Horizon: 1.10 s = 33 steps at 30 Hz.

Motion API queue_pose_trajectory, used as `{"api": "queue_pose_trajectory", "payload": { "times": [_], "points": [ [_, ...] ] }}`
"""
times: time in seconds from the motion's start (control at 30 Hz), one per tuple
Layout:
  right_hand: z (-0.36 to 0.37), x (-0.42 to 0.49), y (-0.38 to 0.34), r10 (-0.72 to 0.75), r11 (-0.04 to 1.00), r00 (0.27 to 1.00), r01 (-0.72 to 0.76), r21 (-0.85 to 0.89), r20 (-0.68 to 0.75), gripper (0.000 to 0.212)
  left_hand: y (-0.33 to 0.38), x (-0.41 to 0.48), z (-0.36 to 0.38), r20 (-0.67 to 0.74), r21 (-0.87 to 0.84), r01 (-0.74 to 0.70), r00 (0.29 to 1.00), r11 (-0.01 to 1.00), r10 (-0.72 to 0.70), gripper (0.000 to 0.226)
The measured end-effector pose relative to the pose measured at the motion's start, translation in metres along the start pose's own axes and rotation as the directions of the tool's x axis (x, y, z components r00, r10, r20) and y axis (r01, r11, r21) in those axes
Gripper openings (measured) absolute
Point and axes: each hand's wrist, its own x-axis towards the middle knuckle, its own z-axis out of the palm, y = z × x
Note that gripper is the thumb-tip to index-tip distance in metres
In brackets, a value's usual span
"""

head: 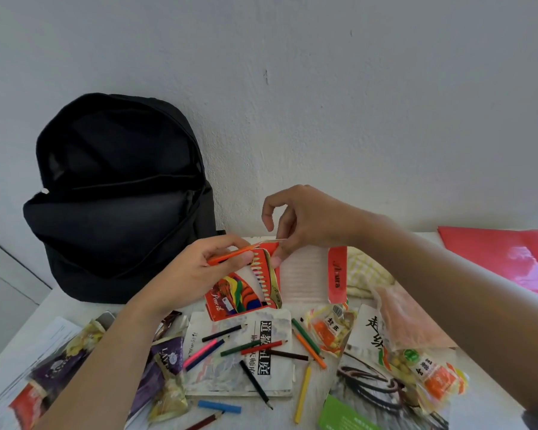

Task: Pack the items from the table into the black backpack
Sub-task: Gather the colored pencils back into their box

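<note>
The black backpack (118, 193) stands open against the wall at the table's back left. My left hand (196, 268) pinches an orange coloured pencil (233, 255), its tip at the mouth of the red pencil box (246, 293). My right hand (295, 221) pinches the box's open flap. Several loose coloured pencils (261, 347) lie scattered on a book (239, 349) near the front.
Purple snack packets (165, 364) lie at the front left and orange snack packets (432, 373) at the front right. A red folder (503, 256) sits at the back right. A yellow checked cloth (367, 274) lies behind the box. The white table (62, 302) ends at the left.
</note>
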Motion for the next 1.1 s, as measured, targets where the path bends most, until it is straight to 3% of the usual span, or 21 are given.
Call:
{"api": "queue_pose_trajectory", "payload": {
  "times": [0.1, 0.2, 0.3, 0.53, 0.7, 0.83, 1.0, 1.1],
  "points": [
    [-0.001, 0.002, 0.0, -0.018, 1.0, 1.0, 0.018, -0.022, -0.001, 0.035, -0.002, 0.002, 0.003, -0.043, -0.034, -0.039, 0.998, 0.999, 0.038, 0.021],
    [0.003, 0.004, 0.003, -0.066, 0.972, 0.994, 0.043, -0.23, -0.091, 0.026, -0.006, 0.003, -0.001, -0.146, -0.081, -0.069, 0.988, 0.994, 0.057, 0.017],
    [0.006, 0.001, 0.006, -0.061, 0.907, 0.994, 0.017, -0.421, -0.091, 0.03, -0.009, 0.003, -0.004, -0.173, -0.108, -0.063, 0.984, 0.992, 0.044, 0.015],
    [-0.005, -0.002, 0.0, -0.037, 0.908, 0.994, -0.011, -0.42, -0.107, 0.03, -0.008, 0.001, 0.0, -0.221, -0.104, -0.089, 0.973, 0.991, 0.064, 0.028],
    [-0.011, -0.003, -0.003, 0.001, 0.85, 0.997, -0.04, -0.525, -0.074, 0.031, -0.006, 0.001, -0.001, -0.22, -0.067, -0.106, 0.972, 0.992, 0.088, 0.024],
    [-0.013, -0.006, -0.009, -0.01, 0.876, 0.999, -0.012, -0.483, -0.042, 0.032, -0.003, 0.003, 0.003, -0.213, -0.071, -0.101, 0.973, 0.992, 0.084, 0.022],
    [-0.014, -0.004, -0.011, -0.003, 0.833, 1.0, -0.005, -0.553, -0.015, 0.033, 0.0, 0.008, 0.007, -0.21, -0.094, -0.11, 0.974, 0.989, 0.089, 0.022],
    [-0.011, -0.001, -0.013, -0.035, 0.807, 0.999, 0.031, -0.59, 0.005, 0.029, 0.002, 0.012, 0.009, -0.151, -0.116, -0.093, 0.986, 0.989, 0.075, 0.022]
  ]
}}
